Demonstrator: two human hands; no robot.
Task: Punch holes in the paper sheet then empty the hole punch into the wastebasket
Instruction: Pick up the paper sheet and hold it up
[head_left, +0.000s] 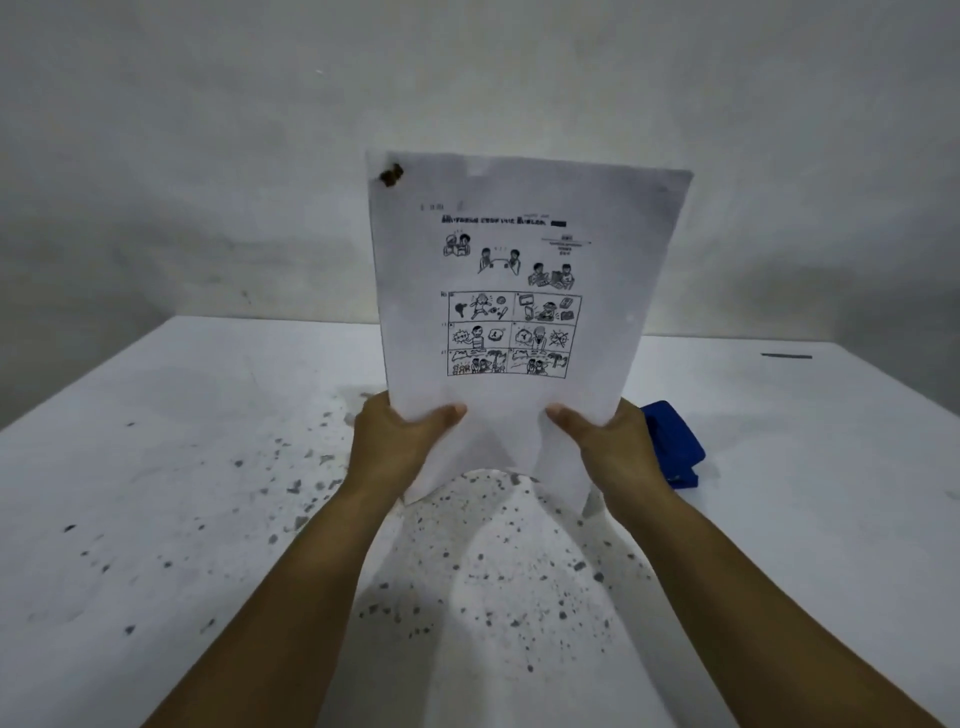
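A white paper sheet printed with small cartoon drawings is held upright above the table, facing me. A dark brown spot marks its top left corner. My left hand grips its bottom left edge, thumb on the front. My right hand grips the bottom right edge the same way. The blue hole punch rests on the table just right of my right hand, partly hidden behind it.
The white table is speckled with grey spots near its middle. A thin dark strip lies near the far right edge. A pale wall stands behind the table. No wastebasket is in view.
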